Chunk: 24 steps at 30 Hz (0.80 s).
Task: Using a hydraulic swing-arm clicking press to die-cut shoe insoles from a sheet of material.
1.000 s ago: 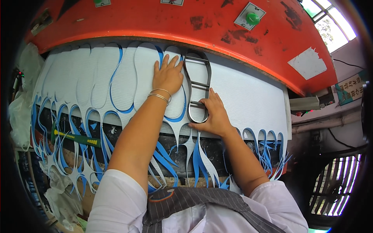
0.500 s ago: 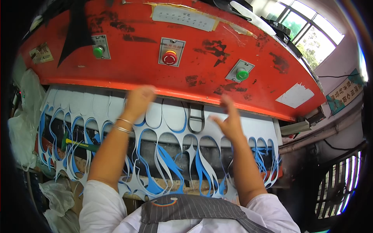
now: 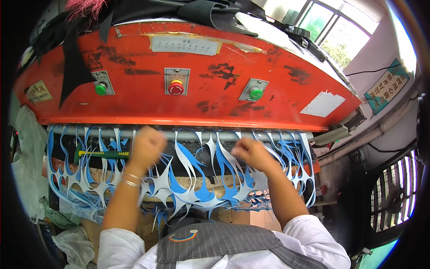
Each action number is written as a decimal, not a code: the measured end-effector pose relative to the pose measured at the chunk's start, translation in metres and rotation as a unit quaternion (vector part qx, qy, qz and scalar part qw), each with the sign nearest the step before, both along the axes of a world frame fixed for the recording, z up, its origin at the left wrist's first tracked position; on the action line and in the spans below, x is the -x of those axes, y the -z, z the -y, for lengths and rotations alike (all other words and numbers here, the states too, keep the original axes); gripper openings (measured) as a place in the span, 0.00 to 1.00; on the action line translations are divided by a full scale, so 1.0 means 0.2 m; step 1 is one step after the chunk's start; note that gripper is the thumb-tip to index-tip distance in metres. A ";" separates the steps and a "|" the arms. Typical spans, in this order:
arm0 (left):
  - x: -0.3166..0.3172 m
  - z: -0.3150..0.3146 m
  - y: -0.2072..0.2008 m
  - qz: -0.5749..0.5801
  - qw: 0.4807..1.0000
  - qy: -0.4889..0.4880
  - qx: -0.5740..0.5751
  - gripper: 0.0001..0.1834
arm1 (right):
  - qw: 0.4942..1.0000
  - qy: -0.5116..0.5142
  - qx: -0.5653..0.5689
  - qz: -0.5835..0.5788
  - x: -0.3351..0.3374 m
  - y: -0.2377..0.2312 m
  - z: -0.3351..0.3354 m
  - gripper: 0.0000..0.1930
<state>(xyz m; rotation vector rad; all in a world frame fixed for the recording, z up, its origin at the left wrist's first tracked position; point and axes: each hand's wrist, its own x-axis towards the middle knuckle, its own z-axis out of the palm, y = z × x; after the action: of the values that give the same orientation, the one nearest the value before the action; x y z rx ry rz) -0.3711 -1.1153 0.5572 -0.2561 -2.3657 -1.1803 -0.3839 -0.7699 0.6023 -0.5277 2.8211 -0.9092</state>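
A sheet of blue-and-white lattice offcut, full of cut-out openings, drapes over the front edge of the press bed toward me. My left hand is closed at its upper part, left of the middle; two bangles circle the wrist. My right hand is likewise curled closed, farther right, beside a white strip of the sheet. Both seem to grip the lattice, though motion blur hides exactly where. Behind the strips at left lies a tool with a green and yellow handle.
A red press beam spans the far side, carrying two green buttons and a red stop button. Black material is heaped on top. Clear plastic bags hang at left; a pipe runs along the right wall.
The lattice sheet has come toward me, off the bed and down over its front edge. My hands, spread above it before, are now closed. The black frame-shaped piece no longer shows.
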 end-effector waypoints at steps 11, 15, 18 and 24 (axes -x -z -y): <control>-0.64 -0.79 0.23 0.097 0.963 0.116 0.221 0.18 | 0.950 -0.118 -0.266 -0.110 -0.63 0.37 -0.04 0.33; -0.65 -0.83 0.23 0.069 0.971 0.053 0.222 0.15 | 0.959 -0.105 -0.211 -0.154 -0.60 0.39 -0.05 0.24; -0.64 -0.85 0.24 0.088 0.975 0.031 0.200 0.14 | 0.962 -0.126 -0.212 -0.121 -0.57 0.35 -0.06 0.24; -0.43 -0.78 0.03 0.318 0.910 0.169 0.204 0.23 | 0.926 -0.254 -0.273 0.056 -0.27 0.05 -0.16 0.33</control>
<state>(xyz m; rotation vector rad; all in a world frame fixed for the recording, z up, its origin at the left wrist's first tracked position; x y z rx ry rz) -0.2853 -0.9602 0.5516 -0.4967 -3.2528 -0.9978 -0.3308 -0.7374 0.5927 -0.9990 2.4682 -0.0458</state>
